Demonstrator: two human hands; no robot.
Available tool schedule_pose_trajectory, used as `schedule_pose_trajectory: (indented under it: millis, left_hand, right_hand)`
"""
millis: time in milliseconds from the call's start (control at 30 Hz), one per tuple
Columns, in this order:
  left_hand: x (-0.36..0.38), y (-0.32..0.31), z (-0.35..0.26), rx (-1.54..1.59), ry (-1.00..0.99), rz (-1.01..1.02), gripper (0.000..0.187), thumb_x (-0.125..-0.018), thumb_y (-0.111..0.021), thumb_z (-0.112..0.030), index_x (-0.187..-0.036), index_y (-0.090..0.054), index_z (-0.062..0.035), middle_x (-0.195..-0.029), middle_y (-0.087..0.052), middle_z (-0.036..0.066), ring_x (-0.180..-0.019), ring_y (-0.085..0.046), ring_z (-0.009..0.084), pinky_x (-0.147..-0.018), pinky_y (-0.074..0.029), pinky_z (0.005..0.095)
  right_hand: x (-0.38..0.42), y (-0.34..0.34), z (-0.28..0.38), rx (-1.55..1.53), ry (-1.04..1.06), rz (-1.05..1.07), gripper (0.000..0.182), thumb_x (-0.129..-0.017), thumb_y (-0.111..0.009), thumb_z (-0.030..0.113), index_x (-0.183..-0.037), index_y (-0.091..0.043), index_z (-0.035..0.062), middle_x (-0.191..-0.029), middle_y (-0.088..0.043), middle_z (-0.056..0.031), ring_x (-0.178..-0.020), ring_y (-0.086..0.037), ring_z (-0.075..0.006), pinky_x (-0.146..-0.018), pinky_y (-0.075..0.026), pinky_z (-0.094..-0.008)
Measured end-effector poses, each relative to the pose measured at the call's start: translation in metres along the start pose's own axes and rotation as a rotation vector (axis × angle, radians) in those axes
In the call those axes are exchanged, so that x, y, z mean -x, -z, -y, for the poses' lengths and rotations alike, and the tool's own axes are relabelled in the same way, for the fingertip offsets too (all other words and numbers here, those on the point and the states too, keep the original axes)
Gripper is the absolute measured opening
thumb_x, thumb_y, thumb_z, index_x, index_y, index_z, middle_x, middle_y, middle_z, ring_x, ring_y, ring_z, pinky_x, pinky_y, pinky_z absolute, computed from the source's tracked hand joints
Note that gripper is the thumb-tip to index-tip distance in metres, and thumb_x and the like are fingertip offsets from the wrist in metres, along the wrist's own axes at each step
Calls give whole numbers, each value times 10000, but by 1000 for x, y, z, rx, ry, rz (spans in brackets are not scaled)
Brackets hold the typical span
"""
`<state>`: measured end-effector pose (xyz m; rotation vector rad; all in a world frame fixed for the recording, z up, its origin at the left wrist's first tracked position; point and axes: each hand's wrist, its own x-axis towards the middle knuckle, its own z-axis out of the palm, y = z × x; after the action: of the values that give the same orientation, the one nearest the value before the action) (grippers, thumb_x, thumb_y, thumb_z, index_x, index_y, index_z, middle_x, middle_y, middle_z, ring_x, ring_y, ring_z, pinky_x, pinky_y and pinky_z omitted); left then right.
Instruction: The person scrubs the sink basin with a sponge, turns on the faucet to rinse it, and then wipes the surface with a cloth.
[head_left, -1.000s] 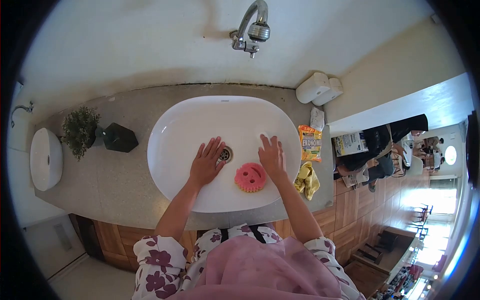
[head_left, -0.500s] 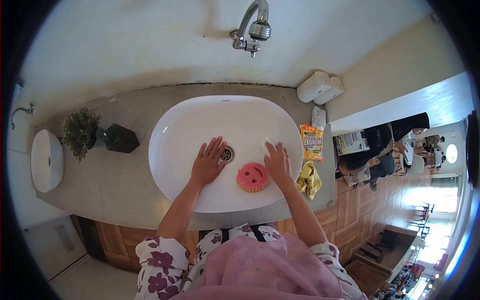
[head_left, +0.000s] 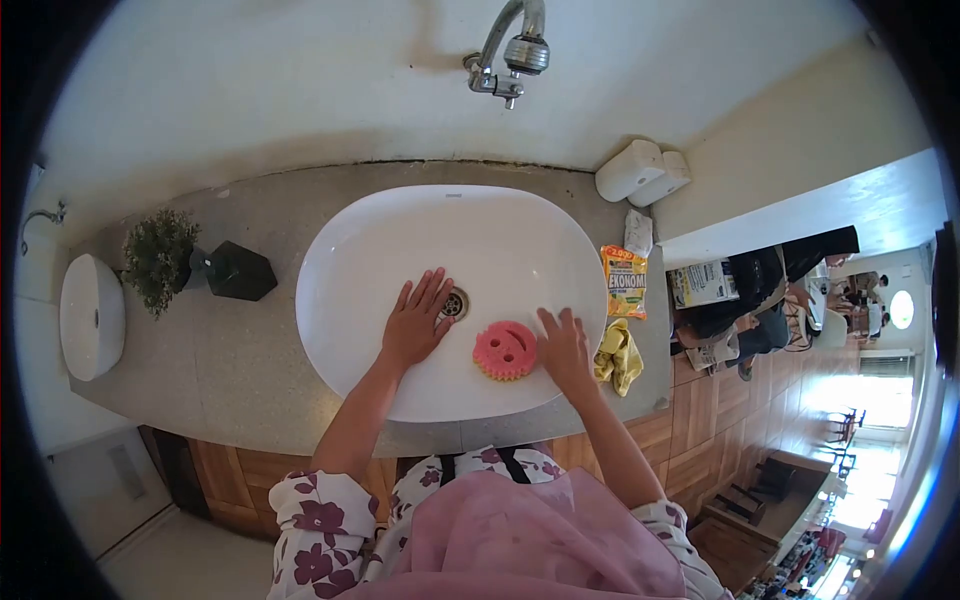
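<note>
Inside the white basin (head_left: 350, 250), both hands lie flat with fingers spread, gripping nothing. Left hand (head_left: 415, 322) rests just left of the drain (head_left: 455, 303). Right hand (head_left: 564, 347) rests against the basin's right wall, touching the pink sponge (head_left: 504, 350) below the drain.

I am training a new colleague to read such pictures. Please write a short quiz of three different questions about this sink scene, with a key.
1. True or false: the left hand lies flat in the white basin, fingers beside the drain.
2. Which thing lies between the two hands? A) yellow cloth B) pink sponge C) potted plant
3. Fill in: the yellow cloth lies on the counter, ___ the basin.

Key: 1 true. 2 B, the pink sponge, next to the right hand. 3 outside.
</note>
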<state>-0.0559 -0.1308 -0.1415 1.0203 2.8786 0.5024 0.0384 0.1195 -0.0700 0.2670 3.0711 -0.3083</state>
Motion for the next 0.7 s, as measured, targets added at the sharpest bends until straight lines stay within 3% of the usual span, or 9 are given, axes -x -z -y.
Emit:
schedule_pose_trajectory:
  millis: [100,200,300,367,433,467,567,633,700]
  left_hand:
    - [1,2,-1,4,3,11,616,-970,-443,-404,-1515,-276,-171,-1592,-206,22,-1463,-194,188,-1190,-153,410]
    - [0,1,0,-1,-10,0,620,-969,-448,-411,-1512,-281,-163,-1591,-206,33,-1463,-196,202,-1189,-150,422]
    - [0,-3,-3,13,-1,-5,630,-966,-457,-432,-1500,-299,-137,-1583,-224,62,-1462,-197,228,-1184,-145,459]
    - [-5,1,-9,31,23,1,634,-966,-461,-445,-1491,-313,-121,-1575,-240,78,-1462,-197,242,-1180,-142,483]
    - [-8,19,-26,161,18,192,696,-911,-550,-505,-1458,-364,-117,-1563,-254,97,-1451,-225,272,-1165,-155,524]
    - [-7,24,-37,161,25,195,696,-911,-550,-505,-1458,-364,-117,-1563,-254,97,-1451,-225,272,-1165,-155,524]
    - [2,31,-75,399,-70,247,796,-829,-614,-590,-1418,-404,-96,-1543,-272,137,-1416,-290,318,-1145,-219,529]
    - [7,31,-94,326,-136,208,932,-710,-723,-614,-1407,-396,-89,-1472,-351,191,-1329,-399,380,-1060,-364,543]
    - [5,24,-96,372,-91,213,889,-701,-755,-543,-1391,-416,-98,-1437,-375,188,-1282,-426,389,-1029,-402,516]
  right_hand:
    - [-1,-6,5,-3,-20,-1,440,-808,-642,115,-1242,-575,135,-1067,-523,-174,-968,-573,-374,-830,-511,-480]
    - [-49,-12,7,-49,73,-147,478,-795,-638,140,-1266,-560,149,-1144,-522,-194,-1009,-575,-381,-809,-540,-460]
    - [-54,-10,0,-91,133,-98,481,-794,-651,156,-1267,-563,156,-1126,-528,-178,-1012,-575,-376,-818,-535,-463]
    - [-29,-11,-21,-264,229,59,471,-807,-648,162,-1270,-562,164,-1115,-528,-168,-1006,-576,-368,-829,-530,-467]
    - [-15,-11,-23,-240,242,61,475,-809,-650,166,-1275,-557,171,-1120,-526,-163,-1008,-574,-362,-828,-529,-472]
    - [-13,-12,-23,-218,246,56,479,-811,-652,171,-1280,-553,177,-1125,-523,-158,-1009,-572,-355,-827,-528,-478]
    - [-53,-21,-1,-151,251,-37,480,-813,-654,179,-1283,-553,188,-1123,-520,-145,-1010,-566,-348,-821,-529,-484]
    - [-82,-24,17,-175,277,-92,478,-817,-650,180,-1285,-551,191,-1129,-518,-142,-1015,-563,-345,-821,-529,-487]
    - [-90,-22,24,-214,288,-122,479,-823,-640,169,-1292,-543,194,-1126,-520,-142,-1005,-567,-346,-807,-530,-497]
